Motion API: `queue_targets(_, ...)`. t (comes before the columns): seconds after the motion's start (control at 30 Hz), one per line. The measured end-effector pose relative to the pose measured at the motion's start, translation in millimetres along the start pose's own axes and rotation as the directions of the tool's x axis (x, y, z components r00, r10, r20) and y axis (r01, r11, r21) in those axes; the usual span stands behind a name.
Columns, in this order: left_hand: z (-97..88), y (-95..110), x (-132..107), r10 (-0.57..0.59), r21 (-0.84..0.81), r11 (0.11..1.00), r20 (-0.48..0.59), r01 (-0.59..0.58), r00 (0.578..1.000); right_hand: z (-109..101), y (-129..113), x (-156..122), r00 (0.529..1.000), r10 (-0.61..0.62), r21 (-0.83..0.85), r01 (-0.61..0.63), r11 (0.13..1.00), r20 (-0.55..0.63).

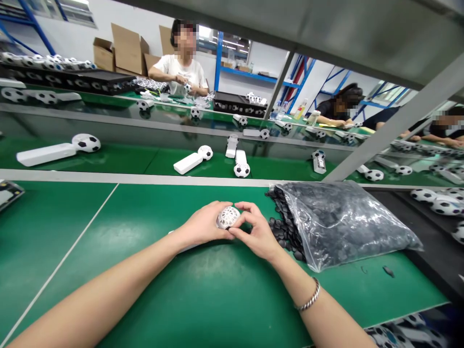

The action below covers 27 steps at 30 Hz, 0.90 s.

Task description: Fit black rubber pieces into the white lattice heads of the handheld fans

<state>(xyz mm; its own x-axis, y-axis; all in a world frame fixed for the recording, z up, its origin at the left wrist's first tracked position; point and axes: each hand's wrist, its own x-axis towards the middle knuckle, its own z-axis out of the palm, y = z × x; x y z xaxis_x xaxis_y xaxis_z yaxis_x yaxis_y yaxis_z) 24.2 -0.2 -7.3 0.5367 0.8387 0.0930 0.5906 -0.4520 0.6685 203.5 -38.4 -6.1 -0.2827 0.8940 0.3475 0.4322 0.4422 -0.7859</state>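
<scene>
Both my hands meet over the green work surface (203, 290) around a small white ball-shaped fan head with a grille pattern (227, 216). My left hand (203, 224) wraps it from the left, and a white handle shows partly under that wrist. My right hand (255, 229), with a metal bracelet on its wrist, pinches the head from the right with thumb and fingertips. Just right of my hands lies a clear plastic bag (344, 220) of small black pieces, several of them spilled out at its open mouth (284, 229).
Beyond a grey rail, a green conveyor (119, 159) carries white handheld fans with football-patterned heads (60, 150) (194, 159) (241, 164). More such heads lie in a black tray at right (438, 203). Three people sit at work across the line. A grey shelf strut (391, 125) slants overhead.
</scene>
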Motion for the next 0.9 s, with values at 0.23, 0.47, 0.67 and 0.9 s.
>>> queue_targets(0.23,-1.6,8.4,1.7,0.033,0.02,0.999,0.003,-0.033,0.999,4.7,9.6,0.2,0.981,0.16,0.248,-0.182,0.951,0.106)
queue_targets(0.47,-2.7,6.1,0.5,0.002,0.057,0.998,0.033,-0.004,0.999,-29.2,15.8,3.2,0.964,0.213,0.016,-0.218,0.976,0.159)
queue_targets(0.67,-8.8,0.1,-0.4,0.062,0.21,0.975,0.052,-0.071,0.997,-44.0,22.4,-2.5,0.905,0.345,-0.408,-0.224,0.885,0.25)
queue_targets(0.9,-10.6,1.5,-1.5,0.151,0.38,0.91,0.076,-0.169,0.986,-35.7,16.0,-3.1,0.933,0.234,-0.253,-0.165,0.953,0.274)
